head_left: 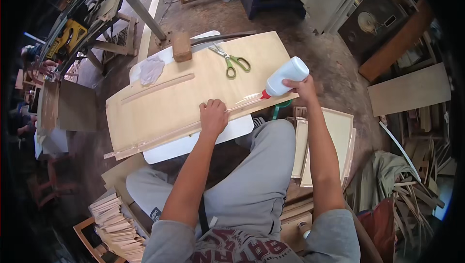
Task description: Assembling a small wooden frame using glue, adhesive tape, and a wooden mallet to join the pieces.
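My right hand (pixel 303 87) grips a white squeeze bottle (pixel 287 75) with a red nozzle, tilted so the tip points down left at the near edge of a pale wooden board (pixel 160 100). A long thin wooden strip (pixel 167 135) runs along that edge, with a glossy wet-looking streak near the nozzle. My left hand (pixel 214 116) is closed over the strip, fingers curled, left of the nozzle. Green-handled scissors (pixel 231 61) lie partly open on the board. Beyond them sit a brown wooden block (pixel 181 47), a crumpled cloth (pixel 152 70) and a shorter strip (pixel 158 88).
A white tabletop (pixel 193 143) shows under the board, over my knees. Framed panels (pixel 329 139) lean at my right, near scrap wood (pixel 416 180). A box of thin wood pieces (pixel 114 222) stands lower left. A workbench with a yellow power tool (pixel 68 38) is at far left.
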### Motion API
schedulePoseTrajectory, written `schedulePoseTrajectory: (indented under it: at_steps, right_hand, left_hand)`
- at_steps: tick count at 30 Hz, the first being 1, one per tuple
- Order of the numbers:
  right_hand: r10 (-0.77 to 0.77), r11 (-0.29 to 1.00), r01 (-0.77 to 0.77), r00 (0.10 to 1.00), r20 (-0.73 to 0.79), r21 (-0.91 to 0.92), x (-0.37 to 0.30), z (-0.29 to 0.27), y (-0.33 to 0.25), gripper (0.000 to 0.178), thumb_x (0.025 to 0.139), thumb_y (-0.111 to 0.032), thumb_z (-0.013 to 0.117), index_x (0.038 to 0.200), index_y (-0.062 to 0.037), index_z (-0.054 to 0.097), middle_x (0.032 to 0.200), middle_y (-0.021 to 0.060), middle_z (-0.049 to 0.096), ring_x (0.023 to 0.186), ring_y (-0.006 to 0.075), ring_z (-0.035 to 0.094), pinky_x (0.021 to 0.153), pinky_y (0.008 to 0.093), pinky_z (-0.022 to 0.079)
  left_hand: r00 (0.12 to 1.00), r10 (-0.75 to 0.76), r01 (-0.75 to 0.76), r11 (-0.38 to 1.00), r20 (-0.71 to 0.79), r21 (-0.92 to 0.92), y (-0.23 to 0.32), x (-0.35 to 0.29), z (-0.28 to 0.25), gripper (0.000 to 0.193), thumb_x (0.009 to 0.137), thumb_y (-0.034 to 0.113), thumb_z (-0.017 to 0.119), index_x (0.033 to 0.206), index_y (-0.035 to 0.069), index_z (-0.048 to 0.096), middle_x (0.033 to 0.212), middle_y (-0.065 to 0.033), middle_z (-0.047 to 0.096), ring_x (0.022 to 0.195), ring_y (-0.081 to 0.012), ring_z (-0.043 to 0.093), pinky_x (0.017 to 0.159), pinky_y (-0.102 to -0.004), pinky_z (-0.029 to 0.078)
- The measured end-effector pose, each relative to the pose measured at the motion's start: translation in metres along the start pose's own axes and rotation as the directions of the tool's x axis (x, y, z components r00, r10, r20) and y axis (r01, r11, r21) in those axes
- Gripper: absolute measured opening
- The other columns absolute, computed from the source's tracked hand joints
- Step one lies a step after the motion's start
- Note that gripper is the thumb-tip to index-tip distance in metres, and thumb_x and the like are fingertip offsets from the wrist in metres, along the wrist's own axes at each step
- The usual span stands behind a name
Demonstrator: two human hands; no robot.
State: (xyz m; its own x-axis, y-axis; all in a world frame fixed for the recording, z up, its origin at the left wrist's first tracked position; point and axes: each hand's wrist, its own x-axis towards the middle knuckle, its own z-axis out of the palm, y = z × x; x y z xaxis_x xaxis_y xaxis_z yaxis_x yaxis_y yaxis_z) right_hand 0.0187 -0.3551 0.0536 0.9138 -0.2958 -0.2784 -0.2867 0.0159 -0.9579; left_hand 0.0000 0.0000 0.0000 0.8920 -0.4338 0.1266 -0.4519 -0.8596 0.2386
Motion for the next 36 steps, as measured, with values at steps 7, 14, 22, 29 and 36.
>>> schedulePoseTrajectory:
  at_steps: [7,14,22,29,36]
  right_hand:
    - [-0.02,0.998,0.024,0.998,-0.065,0.052,0.019,-0.049,0.002,0.052,0.072,-0.007,0.091,0.118,-0.0008,0.067,0.11,0.0123,0.074,0.095,0.026,0.074,0.076,0.0394,0.063]
    - [0.008,0.998,-0.003,0.998,-0.069,0.069,0.02,-0.073,-0.016,0.05,0.073,-0.005,0.09,0.117,-0.0023,0.067,0.11,0.0115,0.074,0.098,0.0269,0.074,0.079,0.0427,0.063]
    - [-0.012,0.996,0.019,0.996,-0.087,0.088,0.032,-0.108,0.006,0.049,0.074,-0.007,0.089,0.118,-0.0038,0.067,0.111,0.011,0.074,0.097,0.0269,0.074,0.078,0.0429,0.063]
    - [-0.022,0.99,0.041,0.99,-0.141,0.133,0.028,-0.123,0.021,0.052,0.076,-0.011,0.089,0.122,-0.0044,0.065,0.112,0.011,0.073,0.097,0.0264,0.074,0.075,0.0395,0.063]
    - [0.045,0.929,0.038,0.976,-0.215,0.368,0.004,-0.133,0.067,0.053,0.079,-0.014,0.087,0.125,-0.0056,0.063,0.113,0.0106,0.073,0.098,0.0259,0.074,0.073,0.0402,0.065]
  left_hand:
    - [0.999,-0.001,-0.001,0.999,-0.053,-0.054,0.006,0.004,0.001,0.018,0.08,0.024,0.077,0.091,0.013,0.067,0.105,-0.0022,0.061,0.107,-0.0224,0.056,0.094,-0.0454,0.037]
    - [1.0,-0.022,0.021,0.997,-0.016,-0.076,0.003,0.003,0.001,0.018,0.08,0.023,0.077,0.091,0.013,0.068,0.107,-0.0025,0.062,0.108,-0.0228,0.056,0.093,-0.0456,0.036]
    - [0.999,0.004,-0.007,0.997,-0.034,-0.079,0.008,0.005,0.001,0.018,0.079,0.021,0.078,0.091,0.012,0.067,0.108,-0.0026,0.062,0.108,-0.0229,0.056,0.093,-0.0461,0.036]
    - [0.998,0.012,-0.016,0.996,-0.056,-0.083,0.008,0.003,0.0,0.019,0.077,0.019,0.079,0.091,0.012,0.067,0.108,-0.0032,0.063,0.108,-0.0232,0.058,0.093,-0.0458,0.037]
    - [0.997,0.021,-0.028,0.995,-0.073,-0.097,0.007,0.003,-0.001,0.019,0.077,0.018,0.08,0.09,0.012,0.067,0.108,-0.0038,0.064,0.107,-0.0241,0.058,0.093,-0.0453,0.038]
